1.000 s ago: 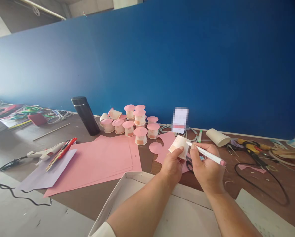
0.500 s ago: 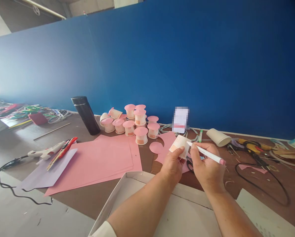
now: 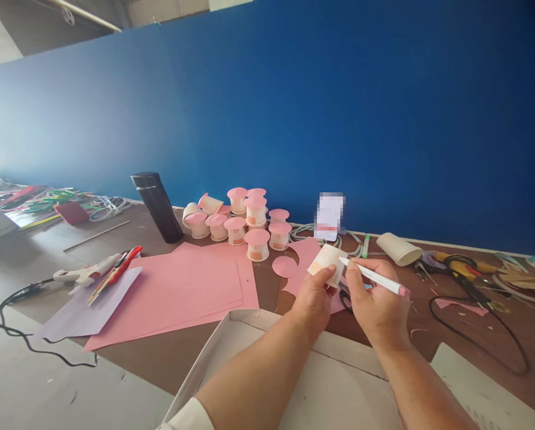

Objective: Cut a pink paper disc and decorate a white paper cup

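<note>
My left hand (image 3: 312, 297) is closed round a small white paper cup (image 3: 327, 261) with orange marks, held tilted above the brown table (image 3: 168, 352). My right hand (image 3: 375, 304) pinches a white marker with a pink end (image 3: 377, 279), its tip touching the cup's side. Below the cup lie a pink paper disc (image 3: 285, 266) and a cut pink sheet (image 3: 305, 254). A cluster of several small cups with pink lids (image 3: 244, 221) stands farther back, left of my hands.
Large pink sheets (image 3: 182, 286) and a lilac sheet (image 3: 88, 304) lie at left with a glue gun (image 3: 85, 275) and red-handled scissors (image 3: 117, 269). A black flask (image 3: 157, 206) stands behind. An open white box (image 3: 231, 352) is under my arms. A lying paper cup (image 3: 399, 249) and tangled cables (image 3: 477, 298) are at right.
Nothing has moved on the table; my hands stay on the cup and marker. Only the camera view has shifted slightly.
</note>
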The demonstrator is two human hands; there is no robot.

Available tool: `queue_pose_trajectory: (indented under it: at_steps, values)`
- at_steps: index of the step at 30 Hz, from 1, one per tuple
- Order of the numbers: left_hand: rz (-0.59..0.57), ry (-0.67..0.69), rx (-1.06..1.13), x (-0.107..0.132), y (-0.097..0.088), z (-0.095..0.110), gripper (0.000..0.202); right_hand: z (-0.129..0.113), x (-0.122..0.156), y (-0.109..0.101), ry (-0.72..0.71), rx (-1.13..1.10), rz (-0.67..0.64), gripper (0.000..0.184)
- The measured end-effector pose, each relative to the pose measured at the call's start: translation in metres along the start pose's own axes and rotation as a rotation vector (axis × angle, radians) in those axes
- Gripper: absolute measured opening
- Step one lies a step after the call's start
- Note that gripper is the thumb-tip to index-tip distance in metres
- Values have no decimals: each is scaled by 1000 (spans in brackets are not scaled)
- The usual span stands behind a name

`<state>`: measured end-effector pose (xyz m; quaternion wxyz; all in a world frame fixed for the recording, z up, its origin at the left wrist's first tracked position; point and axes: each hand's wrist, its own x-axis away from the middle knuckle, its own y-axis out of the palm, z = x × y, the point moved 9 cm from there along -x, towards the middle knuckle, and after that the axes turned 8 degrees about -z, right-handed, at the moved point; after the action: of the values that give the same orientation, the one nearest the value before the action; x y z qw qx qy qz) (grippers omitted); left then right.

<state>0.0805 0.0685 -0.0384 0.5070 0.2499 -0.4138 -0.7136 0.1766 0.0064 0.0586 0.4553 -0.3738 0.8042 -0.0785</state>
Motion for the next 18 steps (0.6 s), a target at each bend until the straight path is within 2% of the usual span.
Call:
queue_pose_trajectory:
  at_steps: [6, 18]
  values:
    - [-7, 0, -12, -1, -1, -1, 41, -3, -1, -1, -15, 10, 5, 22]
    - [23, 0, 9, 1, 2, 2, 34, -4, 0, 0, -7, 8, -13, 20]
